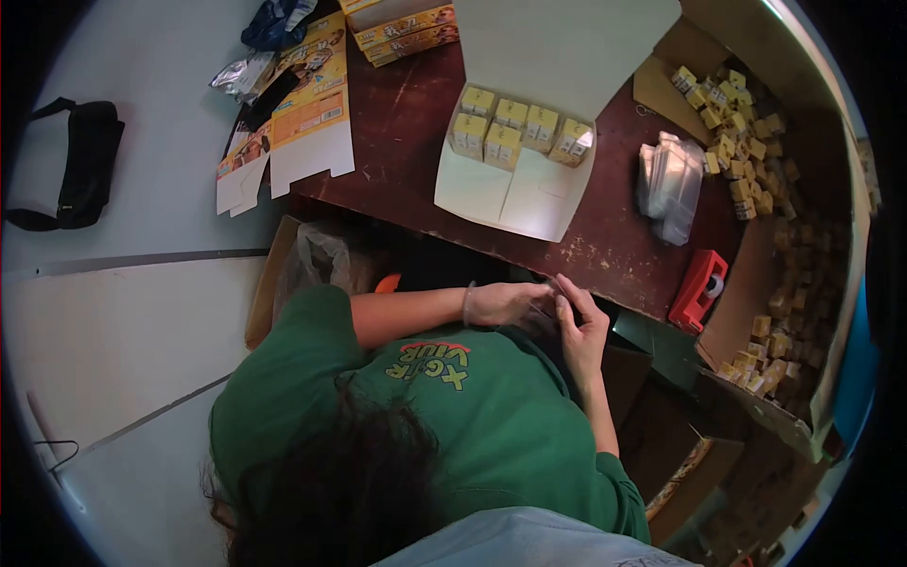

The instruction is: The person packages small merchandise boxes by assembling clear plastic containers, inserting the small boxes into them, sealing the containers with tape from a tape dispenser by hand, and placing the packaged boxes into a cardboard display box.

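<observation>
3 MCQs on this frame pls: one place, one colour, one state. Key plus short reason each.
1. Where is the tape dispenser?
A. On the dark table, beside the big carton
B. On the pale floor by the black bag
C. Inside the white box

2. What colour is the person's shirt?
A. Blue
B. Green
C. Red

3. What state is the white box in?
A. Taped shut
B. Open, with small yellow boxes inside
C. Open and empty

Key:
1 A, it sits at the table's near right edge.
2 B, green cloth covers the back and sleeves.
3 B, the flaps are spread and two rows of boxes show.
</observation>
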`<state>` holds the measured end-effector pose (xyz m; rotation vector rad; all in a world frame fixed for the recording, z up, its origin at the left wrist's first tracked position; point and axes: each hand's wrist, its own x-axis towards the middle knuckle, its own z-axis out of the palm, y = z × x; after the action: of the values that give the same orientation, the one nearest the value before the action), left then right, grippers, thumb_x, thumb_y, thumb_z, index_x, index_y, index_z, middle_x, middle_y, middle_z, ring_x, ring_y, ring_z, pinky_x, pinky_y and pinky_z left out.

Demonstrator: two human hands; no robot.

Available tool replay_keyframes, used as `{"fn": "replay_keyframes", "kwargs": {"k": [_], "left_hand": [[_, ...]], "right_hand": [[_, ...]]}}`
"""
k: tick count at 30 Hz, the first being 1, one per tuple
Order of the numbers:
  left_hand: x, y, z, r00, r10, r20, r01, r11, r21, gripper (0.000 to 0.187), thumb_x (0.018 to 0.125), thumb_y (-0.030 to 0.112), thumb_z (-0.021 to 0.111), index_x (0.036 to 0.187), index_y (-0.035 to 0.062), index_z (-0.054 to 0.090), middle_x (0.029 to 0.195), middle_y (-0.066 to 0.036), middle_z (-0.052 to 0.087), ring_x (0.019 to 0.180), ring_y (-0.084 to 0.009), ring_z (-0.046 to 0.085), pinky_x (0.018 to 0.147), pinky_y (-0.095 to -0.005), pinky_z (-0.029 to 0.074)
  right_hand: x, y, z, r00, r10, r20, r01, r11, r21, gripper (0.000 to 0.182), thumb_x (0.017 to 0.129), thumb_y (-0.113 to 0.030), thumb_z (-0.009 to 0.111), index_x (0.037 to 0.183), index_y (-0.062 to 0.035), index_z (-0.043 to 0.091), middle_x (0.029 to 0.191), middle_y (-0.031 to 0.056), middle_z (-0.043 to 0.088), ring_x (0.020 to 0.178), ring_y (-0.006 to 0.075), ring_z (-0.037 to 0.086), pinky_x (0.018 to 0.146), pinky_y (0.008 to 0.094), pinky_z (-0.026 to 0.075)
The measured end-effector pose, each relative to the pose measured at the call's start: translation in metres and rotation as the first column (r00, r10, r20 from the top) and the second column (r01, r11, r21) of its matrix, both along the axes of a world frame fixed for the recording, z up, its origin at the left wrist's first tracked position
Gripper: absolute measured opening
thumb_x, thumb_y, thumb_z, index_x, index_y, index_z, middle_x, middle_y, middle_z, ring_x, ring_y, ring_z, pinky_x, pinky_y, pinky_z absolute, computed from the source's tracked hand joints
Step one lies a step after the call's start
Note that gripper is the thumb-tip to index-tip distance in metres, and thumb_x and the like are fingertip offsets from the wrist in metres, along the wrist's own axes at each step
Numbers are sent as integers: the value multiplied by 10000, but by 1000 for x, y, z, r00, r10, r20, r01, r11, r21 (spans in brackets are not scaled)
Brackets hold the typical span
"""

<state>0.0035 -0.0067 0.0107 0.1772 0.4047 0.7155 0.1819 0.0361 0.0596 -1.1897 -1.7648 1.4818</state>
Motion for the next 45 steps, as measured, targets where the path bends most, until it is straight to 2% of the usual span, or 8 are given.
{"fn": "replay_keyframes", "kwargs": {"k": [4, 8, 15, 20, 27, 33, 37, 45], "left_hand": [[-2, -15, -58, 942, -23, -334, 200, 838, 508, 945, 838, 540, 715, 1493, 30, 263, 1372, -70, 477, 1296, -163, 430, 1105, -359, 344], [9, 10, -15, 873, 213, -438, 49, 857, 513, 624, 825, 76, 747, 1332, 20, 389, 1260, -66, 491, 1110, -121, 526, 963, -307, 457], [11, 42, 26, 877, 176, -446, 90, 853, 514, 684, 872, 205, 723, 1400, 40, 319, 1033, -52, 580, 866, -108, 607, 586, -245, 528], [-2, 57, 36, 857, -82, -509, 299, 883, 361, 648, 876, 223, 710, 1357, 11, 331, 940, -79, 585, 772, -143, 643, 631, -276, 547], [-3, 69, 45, 809, -49, -585, 353, 837, 418, 594, 870, 208, 720, 1311, 11, 375, 939, -94, 587, 748, -135, 636, 665, -273, 543], [15, 70, 44, 859, 63, -509, 187, 885, 425, 662, 876, 227, 732, 1370, 9, 349, 1000, -76, 595, 805, -131, 626, 717, -270, 539], [15, 72, 43, 873, 140, -468, 134, 852, 505, 728, 876, 239, 739, 1418, 11, 310, 1089, -69, 574, 881, -127, 610, 774, -269, 528], [17, 73, 42, 803, 258, -537, 155, 779, 607, 853, 819, 201, 797, 1471, 41, 270, 1147, -75, 558, 1026, -144, 581, 925, -297, 473]], "right_hand": [[12, 1, -6, 1000, 12, 11, -14, 969, 247, 245, 895, -21, 637, 1134, -7, 686, 1062, 150, 693, 982, 265, 646, 886, 323, 496], [15, 8, 3, 1000, -28, -10, 30, 942, 335, 234, 889, -30, 635, 1116, -3, 684, 1096, 153, 680, 999, 298, 636, 879, 350, 505], [34, 34, 13, 995, 88, -50, -42, 809, 586, 234, 869, -119, 688, 1094, -63, 718, 1094, 96, 689, 992, 264, 629, 859, 361, 520], [42, 43, 18, 985, 56, 165, -157, 699, 698, 277, 829, -117, 717, 1104, -82, 709, 1083, 69, 686, 955, 259, 625, 832, 362, 507], [37, 43, 9, 992, 98, -78, -39, 832, 553, 280, 807, -66, 722, 1088, -68, 717, 1051, 86, 687, 894, 250, 626, 812, 344, 506], [20, 32, 2, 951, -237, -198, 309, 746, 589, 251, 804, -41, 725, 1054, -61, 724, 972, 99, 692, 915, 254, 638, 808, 337, 521], [11, 20, 4, 868, -329, -372, 441, 855, 273, 212, 836, -27, 720, 1046, -24, 694, 1080, 99, 673, 983, 225, 632, 861, 320, 503], [16, 21, 6, 864, -387, -321, 488, 800, 349, 281, 797, -69, 771, 1067, -45, 696, 1043, 106, 667, 925, 205, 641, 778, 303, 528]]}}
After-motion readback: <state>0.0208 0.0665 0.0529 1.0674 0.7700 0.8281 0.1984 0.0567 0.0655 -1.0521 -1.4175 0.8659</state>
